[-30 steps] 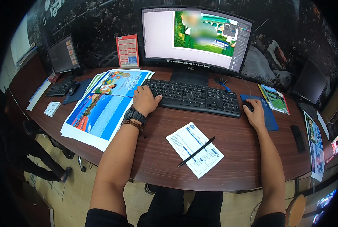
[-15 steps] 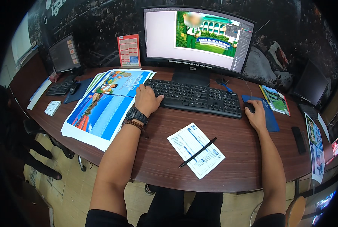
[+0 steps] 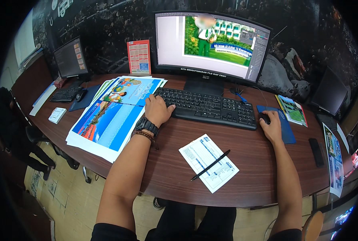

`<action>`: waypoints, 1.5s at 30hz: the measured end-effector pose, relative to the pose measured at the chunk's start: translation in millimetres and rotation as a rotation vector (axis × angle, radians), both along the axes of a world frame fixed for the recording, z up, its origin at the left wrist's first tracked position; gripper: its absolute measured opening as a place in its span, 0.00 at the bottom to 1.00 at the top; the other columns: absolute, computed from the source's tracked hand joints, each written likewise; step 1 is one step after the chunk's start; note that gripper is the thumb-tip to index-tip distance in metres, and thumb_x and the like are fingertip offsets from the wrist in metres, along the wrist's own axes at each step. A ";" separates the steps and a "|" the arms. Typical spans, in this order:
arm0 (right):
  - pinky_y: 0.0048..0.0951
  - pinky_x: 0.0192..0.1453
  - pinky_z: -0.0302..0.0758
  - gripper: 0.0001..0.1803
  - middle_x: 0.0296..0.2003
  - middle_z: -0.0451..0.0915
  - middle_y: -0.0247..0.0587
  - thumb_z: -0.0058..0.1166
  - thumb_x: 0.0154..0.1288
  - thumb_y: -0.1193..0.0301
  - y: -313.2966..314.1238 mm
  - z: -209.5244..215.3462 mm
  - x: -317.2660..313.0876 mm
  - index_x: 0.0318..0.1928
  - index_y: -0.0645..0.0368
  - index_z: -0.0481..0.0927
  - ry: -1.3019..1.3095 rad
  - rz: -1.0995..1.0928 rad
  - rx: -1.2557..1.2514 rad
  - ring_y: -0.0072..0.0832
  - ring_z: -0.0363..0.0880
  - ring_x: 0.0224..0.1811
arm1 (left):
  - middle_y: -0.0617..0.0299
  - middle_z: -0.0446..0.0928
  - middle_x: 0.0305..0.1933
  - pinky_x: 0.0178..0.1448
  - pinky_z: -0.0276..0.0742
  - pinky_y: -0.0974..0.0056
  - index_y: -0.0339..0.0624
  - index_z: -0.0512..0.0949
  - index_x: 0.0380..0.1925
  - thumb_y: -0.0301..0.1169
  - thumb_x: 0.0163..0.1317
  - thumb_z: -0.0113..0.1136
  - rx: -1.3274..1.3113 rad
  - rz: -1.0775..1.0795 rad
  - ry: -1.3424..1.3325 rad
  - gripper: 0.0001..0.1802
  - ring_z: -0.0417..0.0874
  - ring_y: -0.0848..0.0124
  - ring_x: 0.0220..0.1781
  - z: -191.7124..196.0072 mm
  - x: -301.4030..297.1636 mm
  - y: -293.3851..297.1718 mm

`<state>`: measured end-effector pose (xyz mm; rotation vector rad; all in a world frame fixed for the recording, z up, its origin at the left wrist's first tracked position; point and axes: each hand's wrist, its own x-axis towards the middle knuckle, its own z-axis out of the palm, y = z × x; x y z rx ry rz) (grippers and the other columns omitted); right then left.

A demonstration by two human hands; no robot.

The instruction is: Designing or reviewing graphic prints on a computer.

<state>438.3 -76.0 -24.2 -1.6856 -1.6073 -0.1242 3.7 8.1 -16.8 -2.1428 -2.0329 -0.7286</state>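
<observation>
My left hand [image 3: 159, 110] rests on the left end of a black keyboard [image 3: 209, 106], fingers over the keys and thumb apart, holding nothing. At the right, my right hand [image 3: 272, 127] is closed over a black computer mouse [image 3: 264, 117] on a blue mouse pad [image 3: 288, 132]. Behind the keyboard stands a curved monitor [image 3: 171, 44], showing editing software with a green school picture. Between my forearms lies a white printed form [image 3: 195, 152] with a black pen [image 3: 211, 164] slanted across it. Left of my left hand, large colour prints [image 3: 114, 124] lie stacked.
A red-framed calendar [image 3: 139, 56] stands left of the monitor. Farther left are a second monitor [image 3: 69, 58], its keyboard [image 3: 65, 94] and a small white card stack [image 3: 57, 115]. Right of the mouse pad lie booklets [image 3: 293, 110] and a dark slim device [image 3: 316, 152]. A person [image 3: 22, 144] stands at far left.
The green picture on the monitor appears larger and shifted within its window. Both hands keep their places on keyboard and mouse. The whole view has tilted slightly, and the person at left has moved a little.
</observation>
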 end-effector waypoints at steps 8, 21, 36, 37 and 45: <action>0.40 0.60 0.72 0.19 0.51 0.75 0.47 0.60 0.58 0.66 -0.1 -1.1 1.7 0.50 0.57 0.81 -0.001 0.000 0.003 0.46 0.76 0.56 | 0.32 0.71 0.53 0.61 0.72 0.48 0.18 0.74 0.47 0.57 0.58 0.66 -0.035 0.049 -0.008 0.43 0.73 0.42 0.55 -0.9 -1.4 1.3; 0.40 0.59 0.72 0.17 0.50 0.74 0.47 0.58 0.56 0.67 -0.7 1.5 -0.1 0.47 0.57 0.82 0.011 -0.018 -0.022 0.47 0.76 0.55 | 0.33 0.72 0.52 0.60 0.74 0.48 0.19 0.75 0.45 0.58 0.57 0.66 -0.009 0.041 -0.012 0.42 0.75 0.42 0.54 -2.3 -1.2 0.5; 0.41 0.59 0.72 0.18 0.50 0.74 0.46 0.58 0.57 0.67 -1.7 -0.1 1.2 0.48 0.56 0.81 -0.012 -0.001 0.004 0.47 0.75 0.55 | 0.34 0.73 0.51 0.60 0.74 0.49 0.20 0.75 0.44 0.58 0.56 0.66 0.006 0.061 0.000 0.42 0.75 0.42 0.53 -1.7 -0.4 0.3; 0.41 0.59 0.72 0.18 0.50 0.74 0.46 0.58 0.56 0.67 -2.1 0.7 -0.1 0.48 0.56 0.81 -0.009 -0.005 -0.005 0.47 0.75 0.55 | 0.34 0.73 0.51 0.59 0.74 0.49 0.20 0.75 0.44 0.58 0.56 0.66 0.018 0.054 0.005 0.42 0.75 0.42 0.53 -2.6 -0.9 0.6; 0.40 0.58 0.72 0.17 0.49 0.75 0.44 0.58 0.55 0.68 -2.4 1.2 -1.0 0.47 0.56 0.81 -0.003 -0.012 -0.017 0.46 0.76 0.54 | 0.33 0.73 0.52 0.60 0.73 0.48 0.18 0.75 0.45 0.58 0.57 0.66 0.017 0.046 -0.006 0.43 0.74 0.42 0.55 -3.4 -1.3 1.1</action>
